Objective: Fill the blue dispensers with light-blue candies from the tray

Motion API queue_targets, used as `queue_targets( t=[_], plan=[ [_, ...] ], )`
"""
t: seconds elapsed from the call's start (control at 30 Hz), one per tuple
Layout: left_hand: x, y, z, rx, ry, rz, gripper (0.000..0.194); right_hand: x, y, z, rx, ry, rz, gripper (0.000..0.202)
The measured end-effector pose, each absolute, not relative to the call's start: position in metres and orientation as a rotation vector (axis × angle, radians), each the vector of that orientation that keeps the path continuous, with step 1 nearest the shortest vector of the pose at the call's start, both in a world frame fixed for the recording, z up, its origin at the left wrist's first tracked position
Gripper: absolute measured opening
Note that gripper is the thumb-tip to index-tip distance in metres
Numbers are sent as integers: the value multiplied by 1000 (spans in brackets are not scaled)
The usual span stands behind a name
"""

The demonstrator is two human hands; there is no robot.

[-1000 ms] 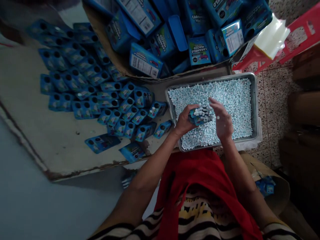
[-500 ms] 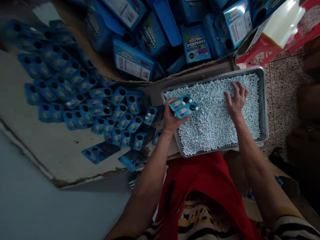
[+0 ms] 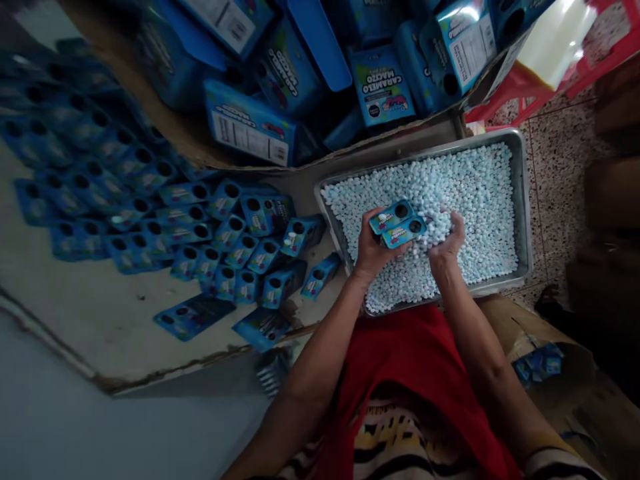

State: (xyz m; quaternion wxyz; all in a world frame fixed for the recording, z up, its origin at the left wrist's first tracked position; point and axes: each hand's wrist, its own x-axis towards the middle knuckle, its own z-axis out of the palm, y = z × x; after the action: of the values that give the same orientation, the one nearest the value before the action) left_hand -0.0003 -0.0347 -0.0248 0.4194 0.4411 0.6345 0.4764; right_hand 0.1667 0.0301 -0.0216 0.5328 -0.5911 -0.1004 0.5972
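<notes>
Two small blue candy boxes [image 3: 400, 225] are held side by side in my left hand [image 3: 373, 250], above the left half of a metal tray [image 3: 525, 220]. Each box has a dark round hole in its top facing right. Pale blue and white round candies [image 3: 480, 200] fill the tray. My right hand [image 3: 450, 240] is cupped close to the holes, with a heap of candies in its palm. Some candies lie between the hand and the boxes. Its fingers are partly hidden by the heap.
Many blue boxes with round holes stand in rows on the worn table [image 3: 115, 313] at left. A large cardboard box [image 3: 200, 157] of bigger blue packs stands behind the tray. Right of it is a red plastic crate [image 3: 530, 100]. An open carton [image 3: 565, 360] sits below right.
My right hand has moved left from the tray's right side and now carries a heap of candies beside the boxes. My left hand has shifted right with the two boxes.
</notes>
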Motion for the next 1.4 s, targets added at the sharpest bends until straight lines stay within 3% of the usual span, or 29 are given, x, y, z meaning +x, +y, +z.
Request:
queue_targets(
  t=[0.13,0.37,0.63,0.8,1.1,1.3,1.4],
  plan=[
    [-26,-46,-5,1250,1537,1077,84,176,21,26,-1185,0,1700,28],
    [-32,-49,-2,1400,1471,1033,81,137,17,93,-1154,-592,1660,30],
    [-25,-45,3,1497,1645,1073,84,106,27,83,-1062,-1156,1438,41],
    [-30,-44,15,1629,1648,997,65,128,-5,98,-1149,-1511,1413,47],
    [-37,-47,29,1612,1728,893,79,218,-34,70,-1750,-1159,1184,40],
    [-31,-64,23,1466,1787,924,83,204,-19,59,-1688,-1432,1171,31],
    [-34,-75,29,1436,1765,923,82,196,-18,52,-1637,-1477,1217,41]
  ],
)
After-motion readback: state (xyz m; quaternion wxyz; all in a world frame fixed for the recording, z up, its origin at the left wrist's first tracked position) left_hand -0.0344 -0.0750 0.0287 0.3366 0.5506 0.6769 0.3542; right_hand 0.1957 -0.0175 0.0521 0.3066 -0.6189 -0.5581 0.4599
